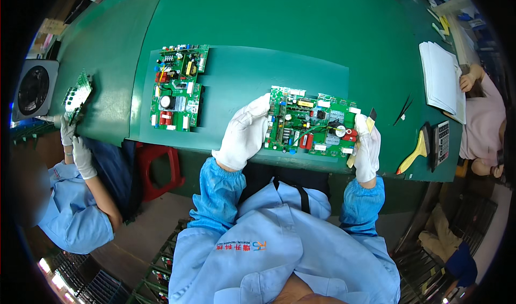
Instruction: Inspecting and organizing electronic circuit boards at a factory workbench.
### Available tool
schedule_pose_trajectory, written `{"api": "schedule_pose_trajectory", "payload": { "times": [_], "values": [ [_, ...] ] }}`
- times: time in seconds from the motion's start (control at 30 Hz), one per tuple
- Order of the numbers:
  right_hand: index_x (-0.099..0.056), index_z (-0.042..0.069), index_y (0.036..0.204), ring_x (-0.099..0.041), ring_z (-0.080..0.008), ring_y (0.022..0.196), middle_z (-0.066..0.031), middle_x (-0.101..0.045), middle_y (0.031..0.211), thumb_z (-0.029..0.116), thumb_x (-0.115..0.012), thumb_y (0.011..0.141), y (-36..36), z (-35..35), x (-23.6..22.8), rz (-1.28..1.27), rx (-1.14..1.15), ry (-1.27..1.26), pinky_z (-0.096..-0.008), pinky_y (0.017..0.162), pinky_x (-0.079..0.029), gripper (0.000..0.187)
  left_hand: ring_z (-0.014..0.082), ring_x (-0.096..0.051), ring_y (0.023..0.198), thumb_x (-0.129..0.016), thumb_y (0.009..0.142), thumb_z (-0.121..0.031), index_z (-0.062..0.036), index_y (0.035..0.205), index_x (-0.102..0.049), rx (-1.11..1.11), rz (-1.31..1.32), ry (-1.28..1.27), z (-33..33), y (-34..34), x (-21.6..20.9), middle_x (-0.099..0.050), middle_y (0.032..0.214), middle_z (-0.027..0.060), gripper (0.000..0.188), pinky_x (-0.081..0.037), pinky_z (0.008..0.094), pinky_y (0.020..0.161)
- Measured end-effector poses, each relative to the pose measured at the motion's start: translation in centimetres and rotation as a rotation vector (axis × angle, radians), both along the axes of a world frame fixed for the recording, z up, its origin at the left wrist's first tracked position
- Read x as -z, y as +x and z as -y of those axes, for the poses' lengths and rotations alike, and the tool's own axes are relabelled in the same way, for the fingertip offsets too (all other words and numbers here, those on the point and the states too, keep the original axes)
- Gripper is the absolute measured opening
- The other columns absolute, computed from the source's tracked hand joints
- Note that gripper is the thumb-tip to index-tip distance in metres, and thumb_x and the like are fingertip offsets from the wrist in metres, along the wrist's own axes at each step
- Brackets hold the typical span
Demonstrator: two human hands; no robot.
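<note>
A green circuit board [317,125] crowded with capacitors, red parts and wires is held in front of me at the bench edge. My left hand [244,132], in a white glove, grips its left edge with fingers closed. My right hand [367,149], also gloved, is closed at the board's right edge around a yellow-handled brush [371,122] with a dark tip. Whether those right fingers also pinch the board is hidden. Further left, a similar second circuit board [174,89] lies on the green mat [231,78], touched by neither hand.
On the right are black tweezers [403,110], another yellow-handled brush [415,152], a calculator [441,145] and a paper stack [441,78]. At left, a co-worker's gloved hands [80,153] are near a small board [79,94] and a fan [35,89]. A red stool [158,169] stands beside me.
</note>
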State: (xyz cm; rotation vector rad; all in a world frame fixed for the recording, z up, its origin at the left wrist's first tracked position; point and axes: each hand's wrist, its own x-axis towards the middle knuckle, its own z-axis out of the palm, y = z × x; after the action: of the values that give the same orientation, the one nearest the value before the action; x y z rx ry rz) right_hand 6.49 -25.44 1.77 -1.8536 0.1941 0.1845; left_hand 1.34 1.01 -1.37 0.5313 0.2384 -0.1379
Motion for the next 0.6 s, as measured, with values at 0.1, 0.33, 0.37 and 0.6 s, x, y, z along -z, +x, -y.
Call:
{"api": "schedule_pose_trajectory", "payload": {
  "times": [0.1, 0.33, 0.37, 0.6],
  "values": [
    [-0.061, 0.003, 0.107, -0.038, -0.0009, 0.053, 0.0050, -0.050, 0.071, 0.038, -0.056, 0.095, -0.1, -0.2, -0.5, -0.045, 0.006, -0.024, -0.0195, 0.043, -0.029, 0.038, 0.0226, -0.049, 0.123, -0.052, 0.092, -0.020, 0.0078, 0.132, -0.047, -0.015, 0.010, 0.016, 0.1, 0.0, -0.8, -0.054, 0.132, 0.0143, 0.049, -0.036, 0.0344, 0.106],
    [-0.061, 0.004, 0.106, -0.038, -0.0013, 0.047, 0.0040, -0.049, 0.068, 0.040, -0.057, 0.094, 0.5, -0.3, -0.5, -0.068, 0.003, 0.013, -0.0199, 0.040, -0.028, 0.038, 0.0221, -0.052, 0.120, -0.055, 0.090, -0.025, 0.0076, 0.132, -0.047, -0.020, 0.084, -0.028, 0.0, -0.2, -1.1, -0.055, 0.130, 0.0137, 0.054, -0.040, 0.0341, 0.102],
    [-0.061, 0.004, 0.106, -0.038, -0.0013, 0.047, 0.0040, -0.049, 0.068, 0.040, -0.057, 0.094, 0.5, -0.4, -0.9, -0.067, 0.001, 0.013, -0.0199, 0.040, -0.028, 0.038, 0.0221, -0.052, 0.120, -0.055, 0.090, -0.025, 0.0076, 0.132, -0.047, -0.021, 0.085, -0.029, 0.0, -0.2, -1.1, -0.055, 0.130, 0.0137, 0.054, -0.040, 0.0341, 0.102],
    [-0.061, 0.005, 0.101, -0.036, -0.0013, 0.046, 0.0054, -0.046, 0.065, 0.040, -0.058, 0.093, 0.2, -1.2, -1.7, -0.063, 0.045, 0.118, -0.0189, 0.041, -0.026, 0.037, 0.0257, -0.049, 0.123, -0.053, 0.089, -0.030, 0.0076, 0.134, -0.043, -0.022, 0.074, 0.025, 0.0, -0.3, -0.1, -0.052, 0.133, 0.0163, 0.059, -0.038, 0.0377, 0.104]
  ]
}}
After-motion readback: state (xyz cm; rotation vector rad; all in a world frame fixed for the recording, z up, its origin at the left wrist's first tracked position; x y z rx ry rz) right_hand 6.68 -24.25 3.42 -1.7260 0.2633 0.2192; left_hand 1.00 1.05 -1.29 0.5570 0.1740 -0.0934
